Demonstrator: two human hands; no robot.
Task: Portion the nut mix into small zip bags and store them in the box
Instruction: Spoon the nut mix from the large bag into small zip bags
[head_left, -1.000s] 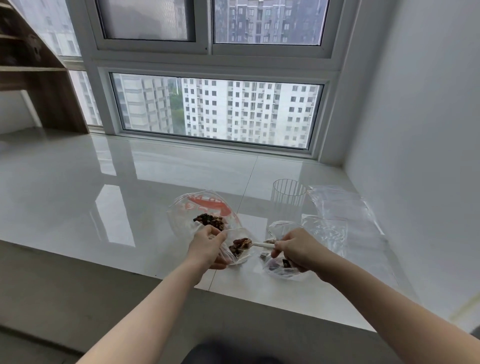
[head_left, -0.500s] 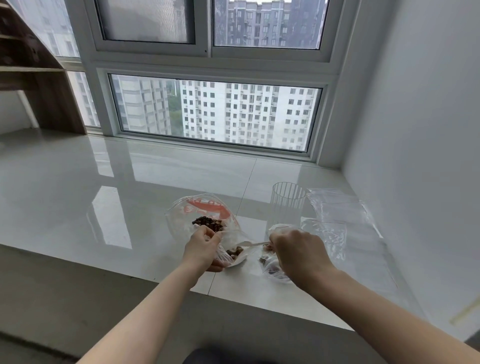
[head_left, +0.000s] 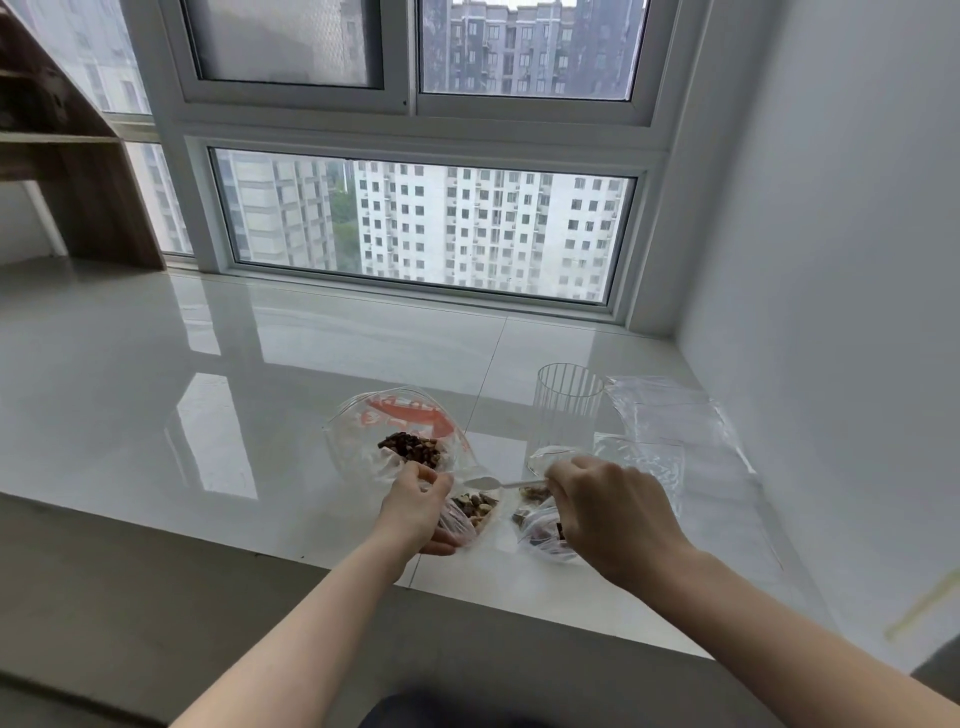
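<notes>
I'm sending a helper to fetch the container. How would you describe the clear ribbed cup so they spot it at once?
Start at the big lower window and come down the glossy sill toward the right wall. The clear ribbed cup stands upright there, behind the right hand. Unlike the flat plastic bags beside it, it is rigid and lined vertically.

A glossy white tiled sill (head_left: 260, 374) runs beneath a wide window (head_left: 426, 228) that looks onto tall apartment blocks. At the sill's far left corner stands a wooden shelf unit (head_left: 78, 171). A plain white wall (head_left: 841, 234) closes the right edge.
</notes>
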